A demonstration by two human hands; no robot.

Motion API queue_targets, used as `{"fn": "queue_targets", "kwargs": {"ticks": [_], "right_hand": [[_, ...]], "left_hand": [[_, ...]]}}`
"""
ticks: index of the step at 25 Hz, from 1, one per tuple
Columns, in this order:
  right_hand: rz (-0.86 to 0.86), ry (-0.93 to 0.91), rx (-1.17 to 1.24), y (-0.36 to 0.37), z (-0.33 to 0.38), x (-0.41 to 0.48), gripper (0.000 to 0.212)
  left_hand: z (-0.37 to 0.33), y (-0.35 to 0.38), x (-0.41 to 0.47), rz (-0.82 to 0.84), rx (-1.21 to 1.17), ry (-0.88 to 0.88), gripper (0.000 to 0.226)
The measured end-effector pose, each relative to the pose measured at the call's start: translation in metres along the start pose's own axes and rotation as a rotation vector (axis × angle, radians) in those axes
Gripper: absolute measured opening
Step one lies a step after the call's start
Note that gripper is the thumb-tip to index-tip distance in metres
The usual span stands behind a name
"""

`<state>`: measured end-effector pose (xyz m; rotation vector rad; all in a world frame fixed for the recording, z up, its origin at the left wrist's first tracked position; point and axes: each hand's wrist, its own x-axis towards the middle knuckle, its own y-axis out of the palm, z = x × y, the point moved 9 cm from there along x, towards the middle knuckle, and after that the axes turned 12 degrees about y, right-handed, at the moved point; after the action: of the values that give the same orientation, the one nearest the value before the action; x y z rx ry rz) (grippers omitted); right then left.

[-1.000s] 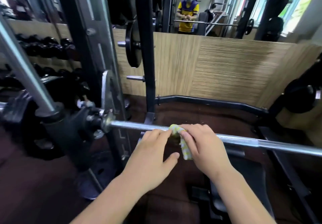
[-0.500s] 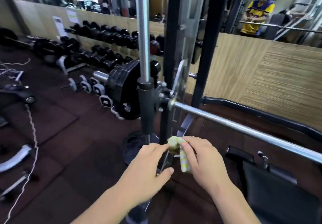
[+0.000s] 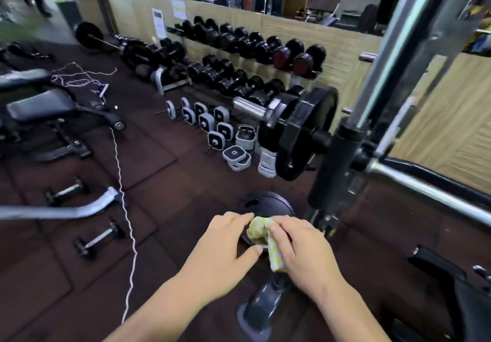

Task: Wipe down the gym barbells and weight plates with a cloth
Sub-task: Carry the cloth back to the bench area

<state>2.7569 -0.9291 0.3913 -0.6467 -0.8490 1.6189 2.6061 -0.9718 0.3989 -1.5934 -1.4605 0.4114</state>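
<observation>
below the loaded weight plate (image 3: 297, 137) on the machine's bar sleeve, both hands are meeting close together in mid-air, well short of it. the right hand (image 3: 300, 251) is pinching a yellow checked cloth (image 3: 261, 235) between thumb and fingers, and the left hand (image 3: 225, 246) is touching the cloth's bunched end with its fingertips, seemingly regathering it. the cloth is touching no metal at this moment. judging by that, the person is sitting between wipes, refolding before the next surface. the chrome barbell (image 3: 425, 190) is running off to the right of the plate, apart from the hands. the next move is probably calling for lifting the cloth up to the plate's face or rim and pressing it flat. behind the plate, the dumbbell rack (image 3: 239, 57) is holding two rows of black dumbbells, apparently untouched.
</observation>
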Motion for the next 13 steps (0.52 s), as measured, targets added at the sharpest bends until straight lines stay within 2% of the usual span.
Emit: {"fn": "queue_targets", "kwargs": {"ticks": [3, 8, 13], "right_hand": [[0.003, 0.014, -0.004, 0.040, 0.052, 0.029, 0.046], [-0.004, 0.036, -0.007, 0.101, 0.146, 0.078, 0.040], [0.023, 0.024, -0.016, 0.143, 0.216, 0.117, 0.044]], "left_hand": [[0.062, -0.038, -0.008, -0.016, -0.037, -0.008, 0.061], [0.163, -0.114, -0.014, -0.034, -0.064, -0.011, 0.063], [0.231, -0.171, -0.016, -0.059, -0.078, -0.025, 0.064]]}}
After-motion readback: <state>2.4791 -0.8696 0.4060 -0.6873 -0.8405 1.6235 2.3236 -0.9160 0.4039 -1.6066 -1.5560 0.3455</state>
